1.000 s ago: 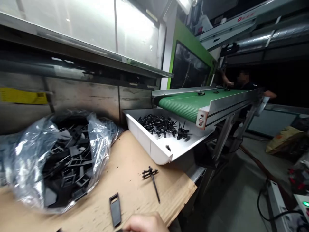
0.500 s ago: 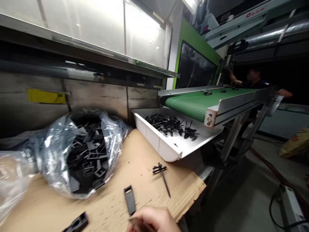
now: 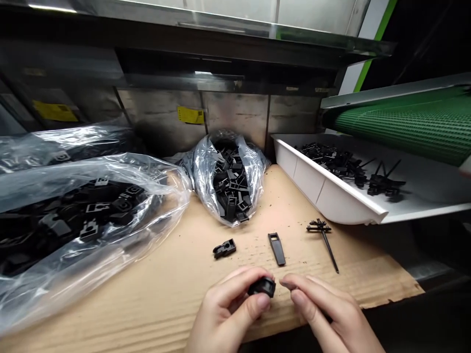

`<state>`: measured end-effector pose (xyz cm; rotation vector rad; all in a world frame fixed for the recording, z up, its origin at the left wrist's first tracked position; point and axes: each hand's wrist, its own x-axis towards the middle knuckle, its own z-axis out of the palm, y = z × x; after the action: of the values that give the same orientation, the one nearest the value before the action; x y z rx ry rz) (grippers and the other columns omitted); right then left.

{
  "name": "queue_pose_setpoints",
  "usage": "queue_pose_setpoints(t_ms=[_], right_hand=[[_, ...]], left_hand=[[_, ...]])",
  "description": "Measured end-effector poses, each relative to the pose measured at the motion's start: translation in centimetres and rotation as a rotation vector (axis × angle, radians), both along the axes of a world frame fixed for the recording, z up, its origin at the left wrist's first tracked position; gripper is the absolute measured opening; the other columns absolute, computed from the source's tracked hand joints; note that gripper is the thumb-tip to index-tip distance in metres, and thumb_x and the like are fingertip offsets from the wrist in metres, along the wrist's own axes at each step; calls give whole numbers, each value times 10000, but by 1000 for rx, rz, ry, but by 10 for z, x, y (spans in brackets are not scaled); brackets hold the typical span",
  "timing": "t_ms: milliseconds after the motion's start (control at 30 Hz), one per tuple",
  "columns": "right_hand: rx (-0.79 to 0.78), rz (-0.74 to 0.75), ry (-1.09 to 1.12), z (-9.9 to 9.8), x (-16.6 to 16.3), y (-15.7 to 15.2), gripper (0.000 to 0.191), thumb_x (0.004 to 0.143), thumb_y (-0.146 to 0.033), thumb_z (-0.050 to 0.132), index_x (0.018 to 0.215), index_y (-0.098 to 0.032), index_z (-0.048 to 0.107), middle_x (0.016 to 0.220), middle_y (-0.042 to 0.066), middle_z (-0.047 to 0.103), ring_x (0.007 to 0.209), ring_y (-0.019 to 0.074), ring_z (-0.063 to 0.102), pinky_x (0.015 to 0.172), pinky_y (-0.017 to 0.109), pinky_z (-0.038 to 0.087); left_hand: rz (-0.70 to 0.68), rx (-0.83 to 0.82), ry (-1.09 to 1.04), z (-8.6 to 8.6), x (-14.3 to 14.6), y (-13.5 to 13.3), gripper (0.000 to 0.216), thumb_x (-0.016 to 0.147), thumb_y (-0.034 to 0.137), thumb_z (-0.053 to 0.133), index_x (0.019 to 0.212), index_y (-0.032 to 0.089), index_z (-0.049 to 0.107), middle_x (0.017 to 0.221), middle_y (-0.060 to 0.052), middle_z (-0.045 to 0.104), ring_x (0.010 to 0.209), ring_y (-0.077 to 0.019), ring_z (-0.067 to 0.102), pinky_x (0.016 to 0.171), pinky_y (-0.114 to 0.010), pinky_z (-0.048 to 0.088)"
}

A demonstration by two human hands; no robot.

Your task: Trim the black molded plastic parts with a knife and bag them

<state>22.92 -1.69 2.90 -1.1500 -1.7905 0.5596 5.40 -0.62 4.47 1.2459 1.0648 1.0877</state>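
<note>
My left hand (image 3: 231, 309) pinches a small black plastic part (image 3: 263, 287) between thumb and fingers, its hollow end turned to the right. Just right of it, my right hand (image 3: 324, 309) has thumb and forefinger brought together; a dark sliver shows at the fingertips, too small to name. Beyond the hands, on the cardboard (image 3: 154, 289), lie a black plastic housing (image 3: 224, 248), a flat tapered black piece with a square opening (image 3: 277, 249), and a thin black stem with a branched head (image 3: 327, 243). None of these three is touched by a hand.
A clear bag (image 3: 204, 184) of black pieces stands at the back, with a larger open bag (image 3: 172, 211) of black parts on the left. The white tray (image 3: 309, 184) with black stemmed parts sits under the green conveyor belt (image 3: 408, 115) at right.
My view has swung left and down, so both hands and the left bag now show. The person by the conveyor is out of view. My left hand now appears holding the black part.
</note>
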Motion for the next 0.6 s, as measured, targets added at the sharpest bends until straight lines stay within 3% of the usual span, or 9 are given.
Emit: queue_pose_setpoints(t_ms=[100, 333, 467, 600], right_hand=[[-38, 37, 19, 1, -6, 3, 233, 914, -254, 466, 993, -243, 685, 802, 15, 718, 684, 140, 666, 686, 178, 512], [-88, 49, 24, 3, -9, 4, 253, 914, -283, 454, 950, -230, 699, 619, 2, 624, 509, 120, 580, 480, 167, 466], [-89, 59, 72, 3, -10, 2, 228, 909, -268, 469, 913, -253, 696, 707, -5, 687, 566, 108, 627, 539, 143, 486], [-45, 58, 58, 4, -11, 2, 220, 909, -284, 486, 935, -267, 704, 792, 2, 731, 670, 123, 682, 618, 133, 513]], left_hand=[[5, -18, -68, 3, 3, 0, 136, 736, 255, 704, 856, 247, 767, 872, -30, 700, 659, -146, 618, 605, -186, 525], [107, -27, -115, 2, 8, -4, 131, 712, 263, 727, 827, 223, 775, 909, -42, 707, 628, -136, 618, 583, -184, 526], [53, -39, -123, -1, 5, -4, 153, 733, 277, 720, 874, 246, 768, 899, -33, 713, 654, -146, 642, 646, -207, 539], [118, 35, -71, -1, 6, -4, 135, 737, 237, 702, 850, 262, 771, 906, -34, 718, 811, -193, 651, 734, -223, 526]])
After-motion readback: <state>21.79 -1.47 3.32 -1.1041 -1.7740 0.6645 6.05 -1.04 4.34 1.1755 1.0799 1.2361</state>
